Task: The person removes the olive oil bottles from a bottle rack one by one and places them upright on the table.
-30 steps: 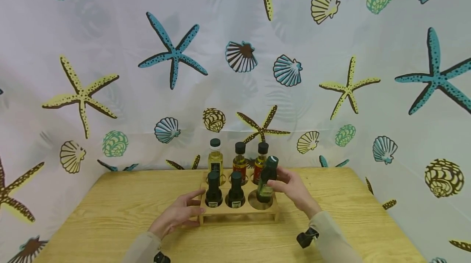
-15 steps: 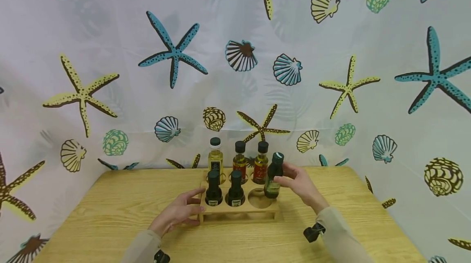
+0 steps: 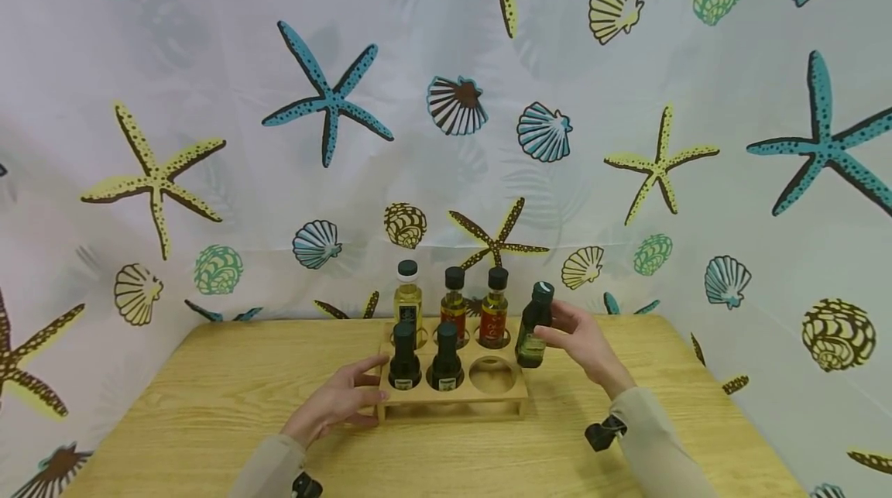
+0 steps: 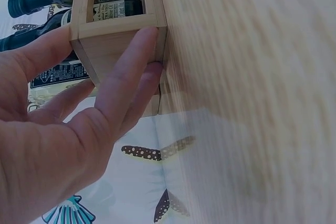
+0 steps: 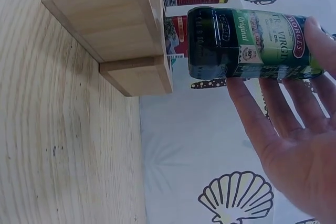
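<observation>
In the right wrist view a small dark green olive oil bottle (image 5: 247, 43) with a green label is pinched between the thumb and fingers of my right hand (image 5: 294, 140). The head view has this bottle (image 3: 533, 327) leaning slightly, beside the right end of a wooden bottle rack (image 3: 453, 397), with my right hand (image 3: 581, 339) on its right side. The rack's front right hole (image 3: 492, 376) has no bottle in it. My left hand (image 3: 341, 396) touches the rack's left end, its fingers fairly straight against the wood (image 4: 113, 51) in the left wrist view.
Two dark bottles (image 3: 447, 358) stand in the rack's front row. Behind them are a pale yellow oil bottle (image 3: 408, 304) and two red-labelled bottles (image 3: 493, 316). The rack stands on a wooden table (image 3: 265, 358) before a patterned curtain (image 3: 446, 188).
My right hand has lifted the olive oil bottle out of the front right hole and carried it rightward past the rack's end. The left hand and rack have stayed in place.
</observation>
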{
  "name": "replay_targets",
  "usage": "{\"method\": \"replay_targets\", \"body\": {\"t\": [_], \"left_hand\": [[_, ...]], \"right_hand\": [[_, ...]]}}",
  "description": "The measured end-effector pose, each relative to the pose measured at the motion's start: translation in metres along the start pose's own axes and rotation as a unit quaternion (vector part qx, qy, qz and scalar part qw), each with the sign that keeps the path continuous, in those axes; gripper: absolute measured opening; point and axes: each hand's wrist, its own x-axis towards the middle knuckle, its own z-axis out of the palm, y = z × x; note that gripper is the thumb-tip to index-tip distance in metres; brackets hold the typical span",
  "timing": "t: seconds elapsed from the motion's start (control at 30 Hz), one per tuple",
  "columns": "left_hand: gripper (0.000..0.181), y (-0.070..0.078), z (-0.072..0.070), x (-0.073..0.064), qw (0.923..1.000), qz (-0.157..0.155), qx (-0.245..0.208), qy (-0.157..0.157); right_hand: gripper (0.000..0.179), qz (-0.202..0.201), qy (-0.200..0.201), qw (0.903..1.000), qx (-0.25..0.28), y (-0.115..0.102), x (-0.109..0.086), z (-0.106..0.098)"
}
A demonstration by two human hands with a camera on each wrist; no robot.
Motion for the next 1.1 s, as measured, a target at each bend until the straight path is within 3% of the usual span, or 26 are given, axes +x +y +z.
{"method": "replay_targets", "body": {"t": [0.63, 1.1], "left_hand": [[0.068, 0.008, 0.001, 0.004, 1.0000, -0.001, 0.009, -0.004], [0.068, 0.000, -0.002, 0.002, 0.9999, -0.003, 0.017, -0.002]], "right_hand": [[0.067, 0.010, 0.012, 0.9994, -0.032, 0.012, 0.007, -0.024], [0.070, 0.000, 0.009, 0.9985, -0.055, 0.029, 0.021, -0.033]]}}
